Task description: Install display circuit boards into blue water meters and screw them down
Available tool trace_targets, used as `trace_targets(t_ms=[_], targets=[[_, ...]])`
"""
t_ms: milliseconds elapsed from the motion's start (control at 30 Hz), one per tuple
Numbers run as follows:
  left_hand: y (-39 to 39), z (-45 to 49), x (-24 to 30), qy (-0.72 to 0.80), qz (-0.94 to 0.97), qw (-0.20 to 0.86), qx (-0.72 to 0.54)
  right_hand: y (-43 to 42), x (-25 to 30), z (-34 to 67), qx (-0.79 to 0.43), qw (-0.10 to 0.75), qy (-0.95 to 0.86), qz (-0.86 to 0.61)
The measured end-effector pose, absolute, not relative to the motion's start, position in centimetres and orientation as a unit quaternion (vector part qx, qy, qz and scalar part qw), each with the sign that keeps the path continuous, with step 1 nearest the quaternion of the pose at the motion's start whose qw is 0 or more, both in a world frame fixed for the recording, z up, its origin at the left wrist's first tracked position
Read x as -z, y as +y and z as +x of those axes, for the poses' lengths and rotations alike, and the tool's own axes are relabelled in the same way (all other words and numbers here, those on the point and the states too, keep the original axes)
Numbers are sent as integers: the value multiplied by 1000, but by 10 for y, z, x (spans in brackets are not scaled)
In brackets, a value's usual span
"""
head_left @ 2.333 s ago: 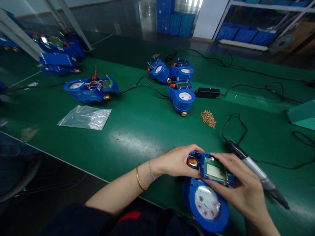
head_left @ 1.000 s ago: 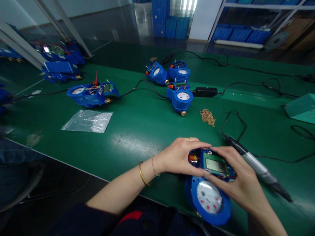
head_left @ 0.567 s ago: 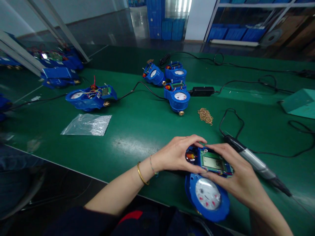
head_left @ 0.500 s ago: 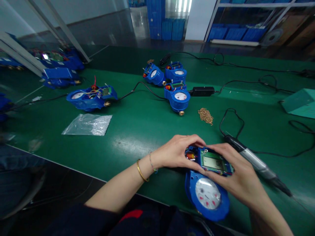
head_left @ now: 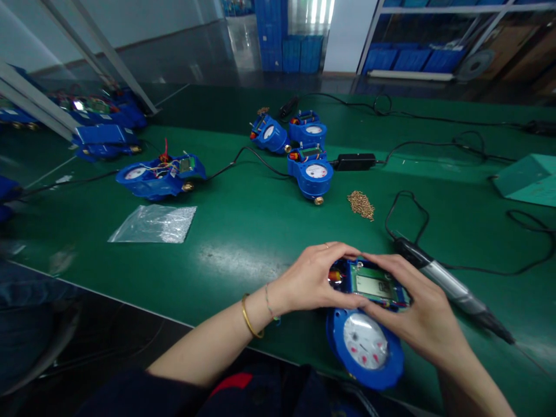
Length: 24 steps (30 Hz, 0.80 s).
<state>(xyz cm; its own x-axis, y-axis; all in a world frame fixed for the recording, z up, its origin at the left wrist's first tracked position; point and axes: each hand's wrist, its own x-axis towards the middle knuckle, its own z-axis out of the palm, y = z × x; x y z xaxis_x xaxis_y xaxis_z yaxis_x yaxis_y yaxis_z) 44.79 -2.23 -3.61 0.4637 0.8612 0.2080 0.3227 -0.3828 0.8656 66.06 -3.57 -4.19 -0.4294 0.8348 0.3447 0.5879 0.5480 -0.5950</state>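
Note:
A blue water meter [head_left: 332, 347] lies close to the table's front edge, its round white dial toward me. Its upper housing is uncovered, showing a green circuit board with a small display [head_left: 372, 286] and a red-orange part at the left. My left hand [head_left: 319, 277] is closed around the left side of this housing, thumb along the near edge and fingers over the far edge. From the right, my right hand [head_left: 419, 307] grips the same housing, thumb near and fingers far. The fingertips of both hands come together above the board.
An electric screwdriver [head_left: 456, 289] with a cord lies right of my hands. Beyond them are a pile of small brass screws [head_left: 360, 205], several blue meters [head_left: 313, 179], a black adapter [head_left: 356, 162] and cables. A clear plastic bag [head_left: 154, 224] and another opened meter [head_left: 150, 184] lie left.
Both hands stay on the meter's housing with almost the same grip. The left hand has shifted very slightly downward; the view has moved a little.

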Motion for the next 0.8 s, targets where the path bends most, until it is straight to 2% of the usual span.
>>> trace_targets(t_ms=[133,300,433,567,700,800], targets=[[-25,448,45,380,743,410,-369,-38,46,658,-242,329,-771,-489],[-25,453,59,335,725,419,-432,-39,47,660,-264,318,-768,-489],[-25,457,63,312,727,430,-435,-43,52,682,-402,293,-740,-452],[-27,456,60,334,722,438,-418,-50,61,705,-529,360,-660,-395],[-27,453,54,349,723,456,-384,-59,71,706,-527,427,-616,-402],[-27,452,52,363,725,451,-374,-69,79,696,-473,504,-581,-430]])
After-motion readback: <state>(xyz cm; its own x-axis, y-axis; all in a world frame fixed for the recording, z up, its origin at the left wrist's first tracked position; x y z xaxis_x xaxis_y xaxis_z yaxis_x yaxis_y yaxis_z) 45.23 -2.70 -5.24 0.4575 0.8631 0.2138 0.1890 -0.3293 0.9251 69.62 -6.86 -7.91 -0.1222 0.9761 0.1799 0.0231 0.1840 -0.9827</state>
